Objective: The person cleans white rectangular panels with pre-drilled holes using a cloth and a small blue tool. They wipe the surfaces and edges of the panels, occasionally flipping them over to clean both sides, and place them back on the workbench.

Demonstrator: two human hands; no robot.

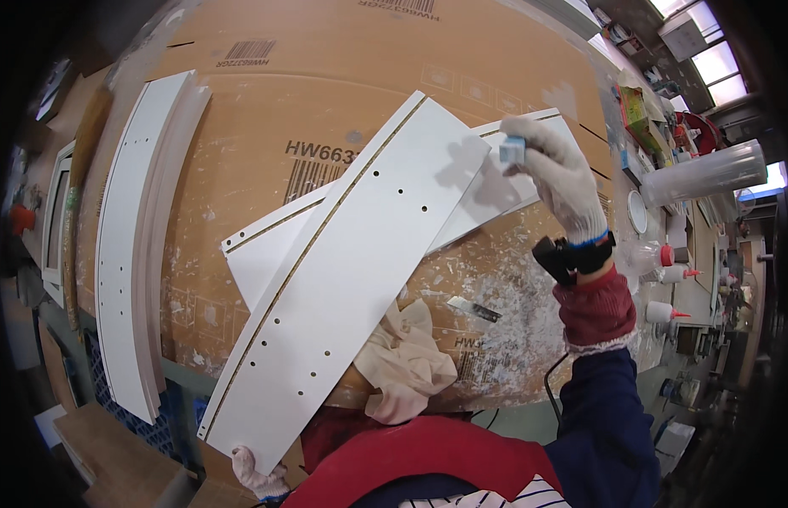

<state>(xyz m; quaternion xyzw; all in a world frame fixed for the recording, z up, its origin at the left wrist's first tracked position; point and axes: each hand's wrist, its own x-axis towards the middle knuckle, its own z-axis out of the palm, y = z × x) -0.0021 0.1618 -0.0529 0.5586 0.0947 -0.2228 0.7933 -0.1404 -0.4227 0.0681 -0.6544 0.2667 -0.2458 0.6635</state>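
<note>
A long white panel [343,271] with drilled holes and a raw brown edge lies slanted across a second white panel [267,254] on the cardboard-covered surface [242,169]. The left hand [260,476], gloved, grips the long panel's near end. The right hand [556,173], also gloved, is closed around a small pale blue block [512,150], held at the panel's far end; whether it touches the panel is hard to tell. A crumpled cloth [407,364] lies just beside the panel's near half. More curved white panels [127,254] rest well apart to the left.
</note>
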